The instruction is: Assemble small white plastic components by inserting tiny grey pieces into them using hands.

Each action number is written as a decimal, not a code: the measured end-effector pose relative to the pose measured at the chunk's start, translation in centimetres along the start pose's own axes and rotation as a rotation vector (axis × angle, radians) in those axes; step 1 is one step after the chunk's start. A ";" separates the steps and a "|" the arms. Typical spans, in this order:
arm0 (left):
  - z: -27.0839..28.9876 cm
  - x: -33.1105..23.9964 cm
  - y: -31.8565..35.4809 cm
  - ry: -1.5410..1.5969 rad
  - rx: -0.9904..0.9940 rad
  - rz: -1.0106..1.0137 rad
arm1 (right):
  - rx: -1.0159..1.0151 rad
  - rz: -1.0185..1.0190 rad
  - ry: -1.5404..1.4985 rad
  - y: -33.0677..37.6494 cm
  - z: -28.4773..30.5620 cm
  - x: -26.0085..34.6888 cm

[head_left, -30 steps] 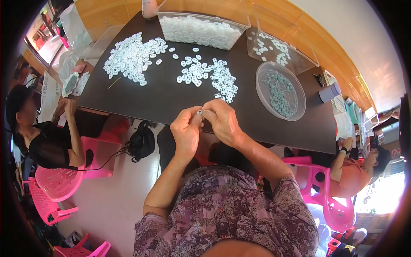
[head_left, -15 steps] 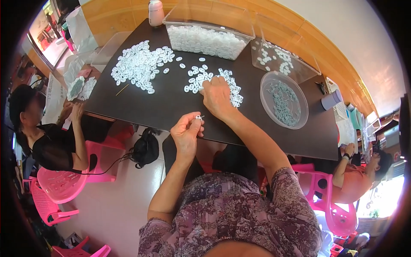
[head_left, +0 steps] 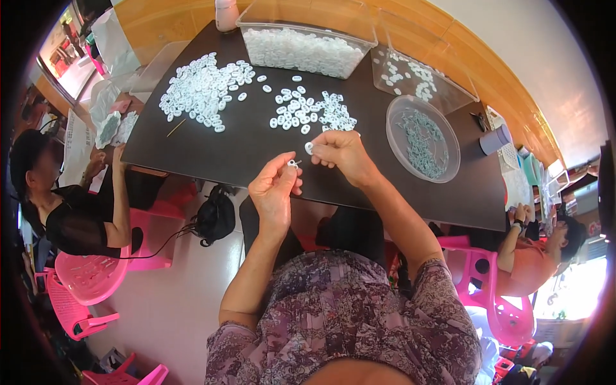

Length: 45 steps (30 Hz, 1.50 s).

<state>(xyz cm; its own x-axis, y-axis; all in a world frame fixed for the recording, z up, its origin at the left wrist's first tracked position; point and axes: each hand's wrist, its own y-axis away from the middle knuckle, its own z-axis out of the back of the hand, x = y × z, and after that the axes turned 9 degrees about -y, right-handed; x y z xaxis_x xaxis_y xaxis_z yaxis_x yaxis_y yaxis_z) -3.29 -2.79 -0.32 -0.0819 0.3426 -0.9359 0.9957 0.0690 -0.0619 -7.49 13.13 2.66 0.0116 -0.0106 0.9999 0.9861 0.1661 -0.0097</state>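
My left hand [head_left: 273,189] is raised over the table's near edge. Its thumb and fingers pinch a small white part [head_left: 292,163] with a thin pin sticking out to the right. Close beside it, my right hand [head_left: 346,156] grips a white oval piece [head_left: 309,148] between thumb and fingertips. The two parts are near each other but apart. Beyond my hands lie a loose group of white oval pieces [head_left: 295,109] with dark holes and, touching it, a heap of smaller white parts [head_left: 336,114].
A larger pile of white ovals [head_left: 202,90] lies left, near a thin brown stick [head_left: 176,128]. Behind stand a full clear bin [head_left: 305,54] and a sparsely filled one [head_left: 410,74]. Right are a round tub [head_left: 399,153] of grey-green parts and a grey-lilac cup [head_left: 495,140]. People sit on both sides.
My right hand has come back from the white pieces toward my left hand, now with a white oval in its fingertips. My left hand keeps its part, pinched as before.
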 end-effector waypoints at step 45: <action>-0.4 0.3 1.6 -0.191 0.050 0.087 | 0.086 -0.080 0.064 2.9 -0.2 -0.5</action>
<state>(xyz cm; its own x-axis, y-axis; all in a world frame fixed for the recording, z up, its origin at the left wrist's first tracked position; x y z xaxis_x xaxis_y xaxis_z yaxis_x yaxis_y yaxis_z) -1.74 -2.21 -0.58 0.0095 0.1610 -0.9869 1.0000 -0.0014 0.0094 -4.56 13.44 2.11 -0.0529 -0.0898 0.9946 0.9663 0.2466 0.0736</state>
